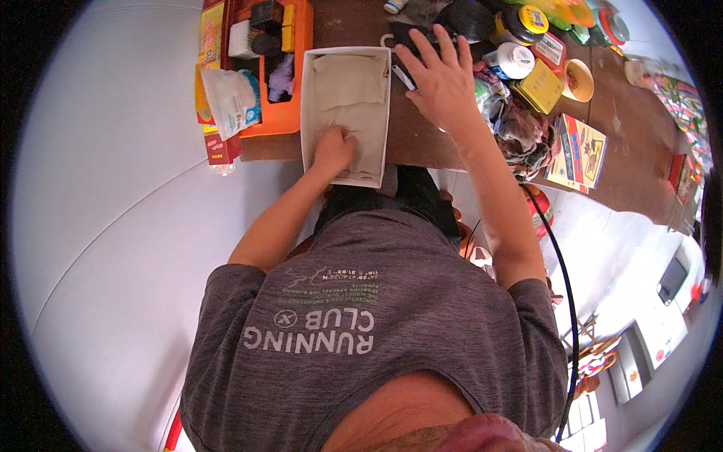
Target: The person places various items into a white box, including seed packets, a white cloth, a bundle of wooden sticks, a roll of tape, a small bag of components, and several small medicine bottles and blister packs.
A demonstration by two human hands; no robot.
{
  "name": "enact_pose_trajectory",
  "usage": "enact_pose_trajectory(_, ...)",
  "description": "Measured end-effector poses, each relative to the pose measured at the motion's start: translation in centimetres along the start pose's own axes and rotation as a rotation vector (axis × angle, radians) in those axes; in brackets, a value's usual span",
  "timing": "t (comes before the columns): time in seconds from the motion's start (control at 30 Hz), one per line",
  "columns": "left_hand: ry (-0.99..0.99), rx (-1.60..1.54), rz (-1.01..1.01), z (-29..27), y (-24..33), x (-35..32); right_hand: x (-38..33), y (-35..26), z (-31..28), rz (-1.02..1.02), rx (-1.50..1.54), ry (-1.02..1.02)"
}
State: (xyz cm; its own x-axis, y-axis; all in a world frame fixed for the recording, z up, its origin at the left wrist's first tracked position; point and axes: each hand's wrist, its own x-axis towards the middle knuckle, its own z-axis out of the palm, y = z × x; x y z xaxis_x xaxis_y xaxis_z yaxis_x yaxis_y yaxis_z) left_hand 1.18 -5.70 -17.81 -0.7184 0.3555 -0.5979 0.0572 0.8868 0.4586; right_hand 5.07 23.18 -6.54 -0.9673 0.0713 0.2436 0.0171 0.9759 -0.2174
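Observation:
A beige fabric box (309, 98) stands open on the brown table (422, 139), right at its near edge. My left hand (335, 151) is inside the box at its near end, fingers curled into a fist and pressed against the cloth lining. My right hand (440, 79) lies flat on the table just right of the box, fingers spread. Its fingertips rest over a black flat object (407, 34), and a small white pen-like item (403, 77) lies beside the thumb.
An orange tray (301, 68) with brushes and small items stands left of the box, with a white pouch (230, 98) and red packets beside it. Right of my hand are crumpled cloths (520, 132), jars, a yellow tin (538, 87), a small bowl (576, 79) and a printed booklet (580, 151).

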Motion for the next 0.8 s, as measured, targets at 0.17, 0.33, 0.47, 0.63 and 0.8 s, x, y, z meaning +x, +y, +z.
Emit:
enact_pose_trajectory(0.17, 0.016, -0.142, -0.038, 0.5, -0.5, -0.1, 2.0, 0.8, 2.9, -0.047, -0.238, -0.167)
enact_pose_trajectory(0.33, 0.014, -0.185, -0.047, 0.0, -0.3, -0.7, 1.8, 1.3, 3.0, 0.113, -0.28, -0.366)
enact_pose_trajectory(0.47, -0.008, -0.228, -0.029, -1.0, 0.8, -1.5, 2.0, 2.5, 2.5, 0.222, -0.152, -0.467)
enact_pose_trajectory(0.63, -0.069, -0.286, -0.002, -1.9, 1.5, -2.3, 1.4, 3.6, 0.0, 0.302, 0.104, -0.182)
enact_pose_trajectory(0.8, 0.028, -0.57, 0.116, -2.4, 2.9, -2.4, 0.5, 4.0, -4.7, 0.483, 0.511, -0.072)
